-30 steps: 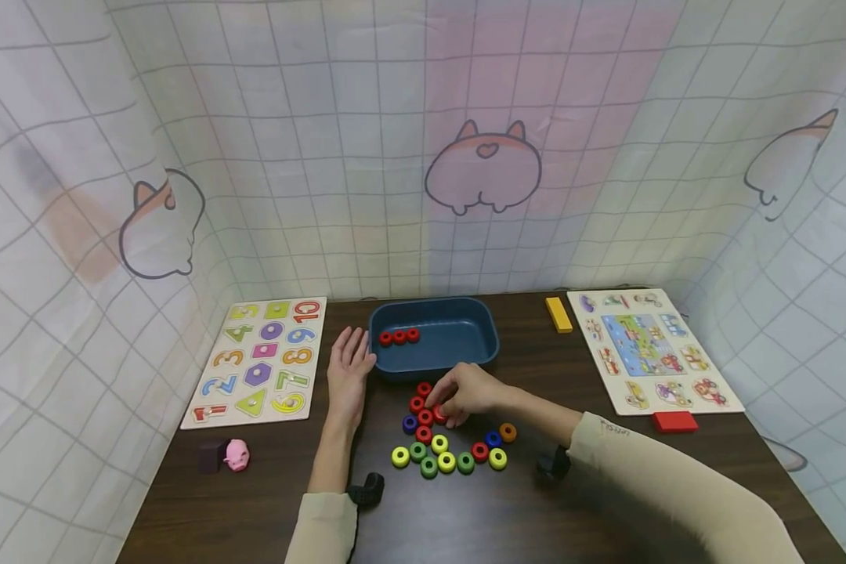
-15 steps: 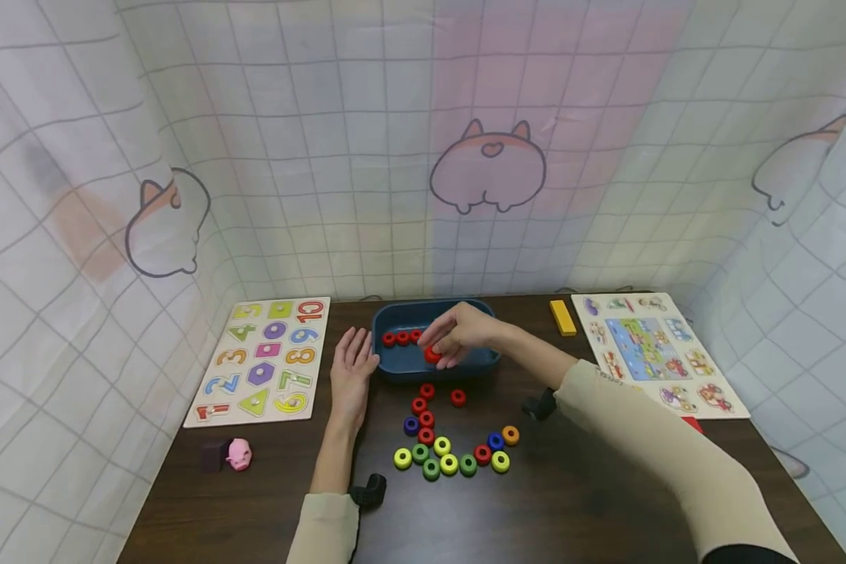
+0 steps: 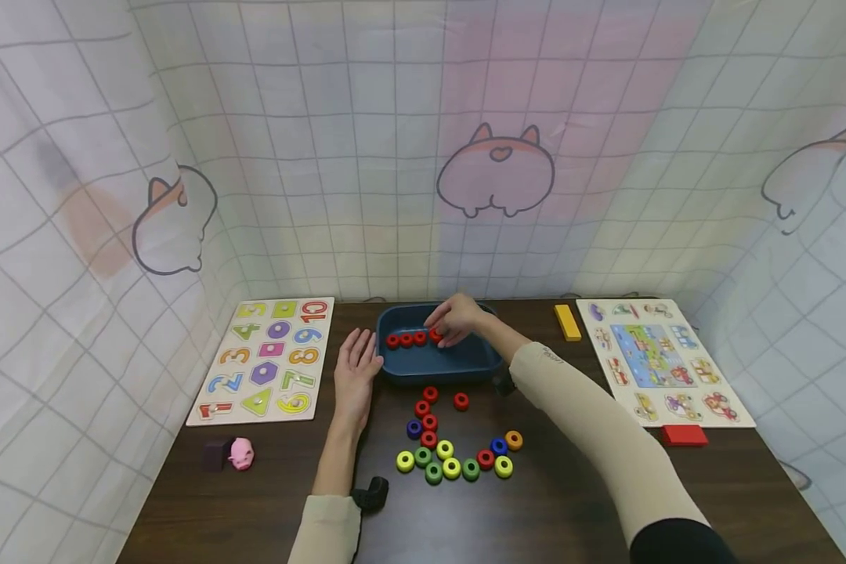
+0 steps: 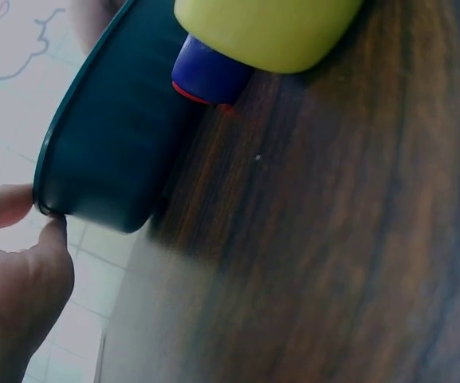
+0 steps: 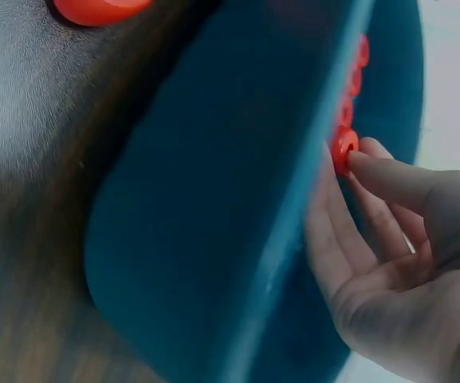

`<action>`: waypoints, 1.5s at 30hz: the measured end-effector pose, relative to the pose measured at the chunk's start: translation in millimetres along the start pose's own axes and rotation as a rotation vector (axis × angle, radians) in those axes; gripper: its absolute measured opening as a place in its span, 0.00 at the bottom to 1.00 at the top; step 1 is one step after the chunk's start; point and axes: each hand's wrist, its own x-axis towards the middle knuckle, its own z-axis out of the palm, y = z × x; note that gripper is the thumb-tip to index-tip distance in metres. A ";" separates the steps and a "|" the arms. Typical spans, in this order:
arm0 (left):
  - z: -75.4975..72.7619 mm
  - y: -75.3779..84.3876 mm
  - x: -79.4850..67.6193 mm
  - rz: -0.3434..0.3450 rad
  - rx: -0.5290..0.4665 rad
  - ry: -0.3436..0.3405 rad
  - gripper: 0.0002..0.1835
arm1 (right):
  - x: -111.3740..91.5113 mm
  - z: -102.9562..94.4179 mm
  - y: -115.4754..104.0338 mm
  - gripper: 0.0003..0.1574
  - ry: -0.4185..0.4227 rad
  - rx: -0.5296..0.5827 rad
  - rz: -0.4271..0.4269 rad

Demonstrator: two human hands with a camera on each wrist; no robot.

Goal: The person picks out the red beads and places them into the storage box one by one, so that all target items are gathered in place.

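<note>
My left hand (image 3: 355, 380) lies along the left end of a dark blue tray (image 3: 440, 374). Its fingers are straight, and in the left wrist view the thumb (image 4: 53, 239) touches the tray's rim. Inside the tray, my right hand (image 3: 458, 319) pinches a red ring (image 5: 344, 149) between thumb and fingers. That ring is at the right end of a row of red rings (image 3: 406, 339) in the tray. In front of the tray lie loose rings: a lone red ring (image 3: 461, 401), more red ones (image 3: 429, 422), yellow (image 3: 451, 468), green (image 3: 471, 469), blue (image 3: 498, 446) and orange (image 3: 514, 440).
A number puzzle board (image 3: 261, 360) lies on the left, a picture puzzle board (image 3: 666, 364) on the right. A yellow block (image 3: 567, 323) and a red block (image 3: 684, 435) lie near the right board. A pink pig figure (image 3: 241, 453) sits beside a dark block (image 3: 217, 454) at front left.
My right hand has taken a red ring from the loose group and carried it into the tray, beside the row. The left hand has stayed at the tray's left end.
</note>
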 end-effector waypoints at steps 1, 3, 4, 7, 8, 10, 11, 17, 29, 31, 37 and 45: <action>-0.1 -2.2 0.5 0.005 0.000 0.005 0.37 | 1.6 1.7 2.4 0.20 0.004 0.000 -0.003; -0.6 -6.3 1.3 0.012 0.015 0.011 0.36 | 3.2 4.4 6.4 0.20 0.011 0.003 -0.005; -0.6 -8.0 1.6 0.012 0.021 0.015 0.36 | 3.5 5.4 8.3 0.20 0.016 0.008 -0.005; -0.5 -11.1 1.7 0.010 0.034 0.019 0.36 | 2.2 6.5 12.3 0.20 0.034 0.013 -0.004; -0.5 -11.0 1.6 0.010 0.035 0.018 0.35 | 0.9 6.2 12.6 0.20 0.043 0.013 -0.007; -0.3 -9.6 1.5 0.010 0.031 0.016 0.35 | -2.7 4.7 11.3 0.21 0.049 0.017 -0.023; 0.8 -6.4 0.7 0.006 0.026 0.012 0.35 | -4.7 3.7 10.0 0.21 0.055 0.015 -0.035; 3.5 8.3 -2.0 -0.025 -0.001 0.011 0.36 | -29.6 -0.4 -11.5 0.16 0.030 0.007 -0.154; 3.3 7.3 -2.7 -0.009 -0.043 -0.019 0.37 | -117.7 12.6 -6.9 0.11 -0.178 -0.054 -0.236; 1.9 4.1 -2.1 -0.005 -0.044 -0.014 0.36 | -128.2 19.2 5.7 0.11 -0.208 -0.074 -0.215; -2.2 -5.1 0.8 0.016 -0.007 0.006 0.36 | -149.2 37.3 43.2 0.11 -0.252 -0.203 -0.163; -3.7 -7.6 0.4 0.023 0.017 0.012 0.35 | -165.7 50.7 68.7 0.09 -0.263 -0.291 -0.103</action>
